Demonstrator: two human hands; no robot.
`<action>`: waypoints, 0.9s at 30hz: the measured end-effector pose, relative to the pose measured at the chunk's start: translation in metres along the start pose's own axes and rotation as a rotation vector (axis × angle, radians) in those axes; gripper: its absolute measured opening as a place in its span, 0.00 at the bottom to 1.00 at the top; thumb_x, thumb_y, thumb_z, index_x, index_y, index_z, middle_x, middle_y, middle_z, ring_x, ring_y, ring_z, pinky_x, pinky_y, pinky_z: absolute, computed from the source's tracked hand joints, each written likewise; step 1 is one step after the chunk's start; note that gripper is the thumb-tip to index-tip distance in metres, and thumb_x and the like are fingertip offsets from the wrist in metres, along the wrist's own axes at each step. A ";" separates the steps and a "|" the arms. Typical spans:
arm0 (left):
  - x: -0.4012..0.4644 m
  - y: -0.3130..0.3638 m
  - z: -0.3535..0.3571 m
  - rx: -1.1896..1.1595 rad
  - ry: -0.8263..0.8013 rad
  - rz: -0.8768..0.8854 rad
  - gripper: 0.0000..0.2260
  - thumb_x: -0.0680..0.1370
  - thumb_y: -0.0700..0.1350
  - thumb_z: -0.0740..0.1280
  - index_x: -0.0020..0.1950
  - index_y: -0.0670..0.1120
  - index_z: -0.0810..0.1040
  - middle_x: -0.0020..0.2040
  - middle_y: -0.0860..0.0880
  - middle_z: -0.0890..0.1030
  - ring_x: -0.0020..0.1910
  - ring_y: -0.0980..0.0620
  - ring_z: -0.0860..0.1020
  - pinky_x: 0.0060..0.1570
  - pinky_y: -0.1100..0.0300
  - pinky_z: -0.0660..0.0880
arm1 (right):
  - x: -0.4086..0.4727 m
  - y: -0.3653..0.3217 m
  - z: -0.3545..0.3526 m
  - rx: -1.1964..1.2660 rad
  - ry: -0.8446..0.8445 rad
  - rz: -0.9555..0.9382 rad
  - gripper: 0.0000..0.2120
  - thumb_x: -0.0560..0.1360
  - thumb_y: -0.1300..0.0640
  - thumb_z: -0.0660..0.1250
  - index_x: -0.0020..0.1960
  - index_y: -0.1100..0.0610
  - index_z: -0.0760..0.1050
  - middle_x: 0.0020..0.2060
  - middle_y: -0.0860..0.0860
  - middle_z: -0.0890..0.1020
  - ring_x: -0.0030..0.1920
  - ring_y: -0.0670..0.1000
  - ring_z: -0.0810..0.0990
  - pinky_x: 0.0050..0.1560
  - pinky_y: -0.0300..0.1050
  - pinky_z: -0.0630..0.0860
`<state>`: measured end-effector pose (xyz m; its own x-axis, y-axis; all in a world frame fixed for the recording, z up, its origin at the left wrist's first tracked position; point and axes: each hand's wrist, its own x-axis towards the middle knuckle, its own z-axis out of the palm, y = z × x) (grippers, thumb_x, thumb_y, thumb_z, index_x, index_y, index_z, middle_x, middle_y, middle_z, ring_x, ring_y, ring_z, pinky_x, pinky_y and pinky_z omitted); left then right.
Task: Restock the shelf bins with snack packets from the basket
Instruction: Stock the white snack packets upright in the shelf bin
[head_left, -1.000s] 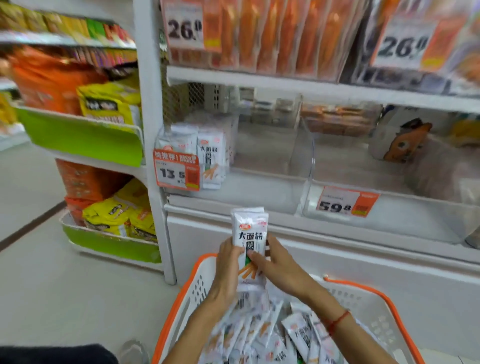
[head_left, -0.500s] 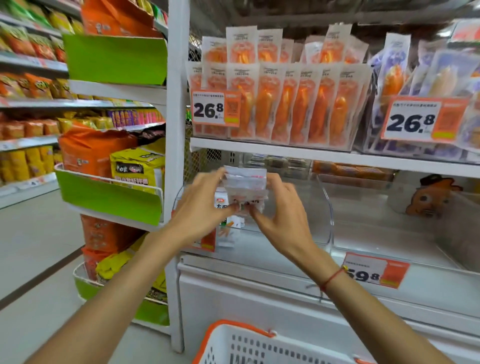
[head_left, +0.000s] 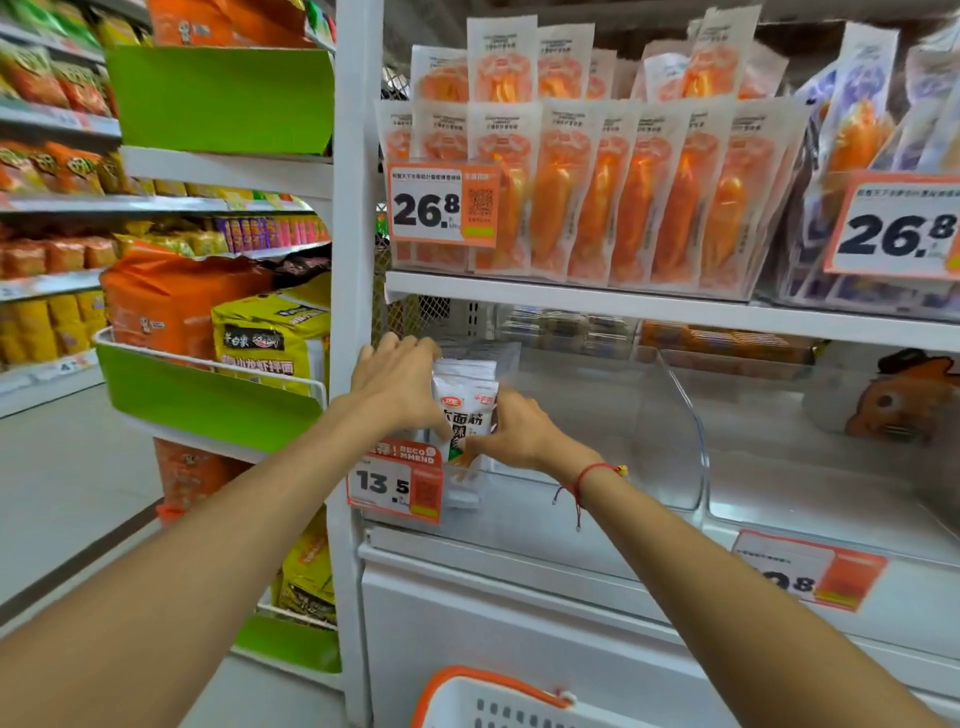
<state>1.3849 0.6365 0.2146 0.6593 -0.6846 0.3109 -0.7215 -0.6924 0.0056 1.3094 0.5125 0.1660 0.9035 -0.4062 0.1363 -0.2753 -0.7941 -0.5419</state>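
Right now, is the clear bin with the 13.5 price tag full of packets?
No, the clear bin holds only a few white snack packets at its left end.

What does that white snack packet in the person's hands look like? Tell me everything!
The snack packet is a shiny white plastic pouch with a small red logo, big dark characters and an orange picture low down. It stands upright at the left end of the clear shelf bin, above the 13.5 price tag. The left hand covers its left side, and the right hand pinches its right edge. More white packets stand right behind it.
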 end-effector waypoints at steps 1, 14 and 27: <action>0.002 -0.002 0.001 -0.005 -0.007 0.012 0.45 0.62 0.59 0.77 0.73 0.50 0.61 0.68 0.48 0.69 0.67 0.46 0.64 0.62 0.52 0.63 | 0.002 -0.001 0.003 -0.029 -0.023 0.018 0.28 0.67 0.49 0.75 0.61 0.56 0.69 0.54 0.53 0.79 0.52 0.56 0.78 0.53 0.53 0.77; 0.003 0.010 0.010 0.288 -0.175 0.227 0.29 0.77 0.54 0.66 0.76 0.55 0.59 0.72 0.48 0.67 0.70 0.46 0.63 0.66 0.51 0.60 | 0.000 -0.019 0.000 0.050 -0.292 0.334 0.09 0.73 0.61 0.69 0.50 0.64 0.75 0.46 0.59 0.82 0.43 0.54 0.82 0.52 0.49 0.80; 0.009 0.003 0.018 0.230 -0.301 0.223 0.28 0.80 0.53 0.60 0.78 0.55 0.51 0.77 0.49 0.57 0.74 0.45 0.55 0.69 0.48 0.56 | 0.000 -0.012 0.014 0.069 -0.097 0.306 0.08 0.73 0.60 0.68 0.47 0.59 0.69 0.49 0.56 0.80 0.44 0.52 0.81 0.34 0.38 0.76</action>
<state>1.3928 0.6244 0.2006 0.5496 -0.8354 -0.0102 -0.8098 -0.5297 -0.2523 1.3172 0.5280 0.1612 0.8102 -0.5738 -0.1197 -0.5193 -0.6078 -0.6007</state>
